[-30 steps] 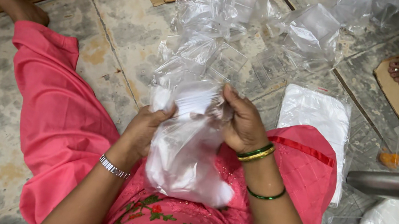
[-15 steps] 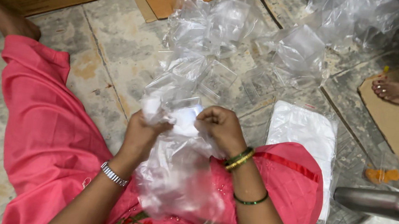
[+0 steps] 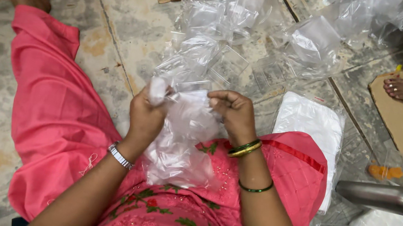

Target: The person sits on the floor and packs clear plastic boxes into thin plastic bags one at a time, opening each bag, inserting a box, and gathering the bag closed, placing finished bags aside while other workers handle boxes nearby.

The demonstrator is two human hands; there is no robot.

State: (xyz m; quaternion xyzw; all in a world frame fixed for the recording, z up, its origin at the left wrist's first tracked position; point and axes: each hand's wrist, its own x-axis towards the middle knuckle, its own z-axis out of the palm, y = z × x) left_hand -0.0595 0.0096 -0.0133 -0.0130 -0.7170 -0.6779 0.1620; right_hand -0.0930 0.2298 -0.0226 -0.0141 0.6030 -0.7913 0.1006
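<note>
Holding: left hand [image 3: 147, 115] and right hand [image 3: 234, 115] grip a clear crumpled plastic bag with white cloth inside [image 3: 184, 137], centre of the frame, over the pink lap.
Left hand pose: fist raised, fingers clamped on the bag's upper left corner.
Right hand pose: knuckles up, fingers curled together, pinching the bag's top edge.
Surroundings: heap of empty clear plastic bags [image 3: 226, 30] on the floor above; steel bottle [image 3: 389, 198] at right.
Change: hands have drawn closer together than half a second ago.
</note>
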